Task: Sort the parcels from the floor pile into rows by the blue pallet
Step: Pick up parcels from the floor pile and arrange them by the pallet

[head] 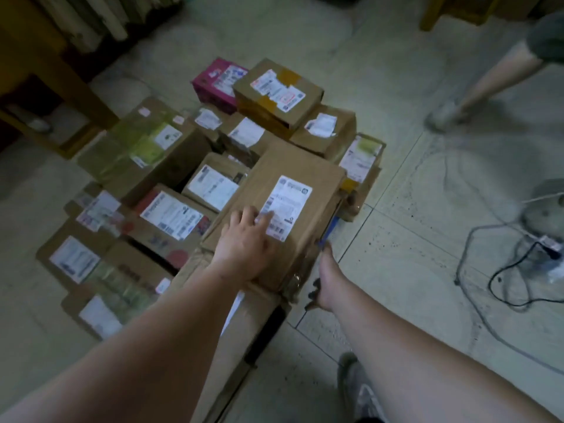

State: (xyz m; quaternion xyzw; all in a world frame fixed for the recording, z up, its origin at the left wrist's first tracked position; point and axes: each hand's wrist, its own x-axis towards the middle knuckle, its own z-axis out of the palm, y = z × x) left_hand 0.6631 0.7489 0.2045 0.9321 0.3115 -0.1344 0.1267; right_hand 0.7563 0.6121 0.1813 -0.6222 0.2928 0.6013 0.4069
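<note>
We rest our left hand (247, 242) flat, fingers relaxed, on the big box (283, 215) atop the parcels, while our right hand (325, 279) clasps its right edge; we should keep it level and slide it squarely into its row

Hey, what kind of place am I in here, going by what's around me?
Probably an informal parcel sorting or pickup room, not a big warehouse. Labelled cardboard parcels are packed together on a tiled floor, wooden furniture stands along the wall, and a power cable trails loose across the floor.
</note>
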